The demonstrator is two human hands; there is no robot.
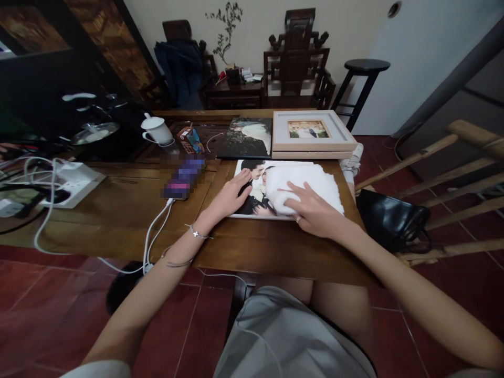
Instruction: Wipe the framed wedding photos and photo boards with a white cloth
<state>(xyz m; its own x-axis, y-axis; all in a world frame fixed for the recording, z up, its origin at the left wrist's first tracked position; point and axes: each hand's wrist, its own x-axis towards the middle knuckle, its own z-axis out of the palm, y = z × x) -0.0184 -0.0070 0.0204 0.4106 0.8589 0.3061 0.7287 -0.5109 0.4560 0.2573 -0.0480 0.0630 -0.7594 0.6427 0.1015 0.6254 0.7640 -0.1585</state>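
A large photo print or album (255,202) showing a couple lies flat on the wooden table in front of me. My left hand (236,193) rests on its left edge, fingers stretched out and holding nothing. Over the photo's right part lies a fluffy white cloth (321,184), folded or bunched, its edges ragged. My right hand (311,207) lies on the cloth with fingers spread and a ring on one finger. What is under that palm is hidden. Just behind are a dark photo panel (248,137) and a pale-framed picture (311,131).
To the left are a phone (184,178) on a white cable, a lidded white cup (156,130), a small drink carton (191,139) and a power strip (76,184). A black bag (389,218) sits on a wooden chair (429,152) at the right. A black stool (366,65) stands behind.
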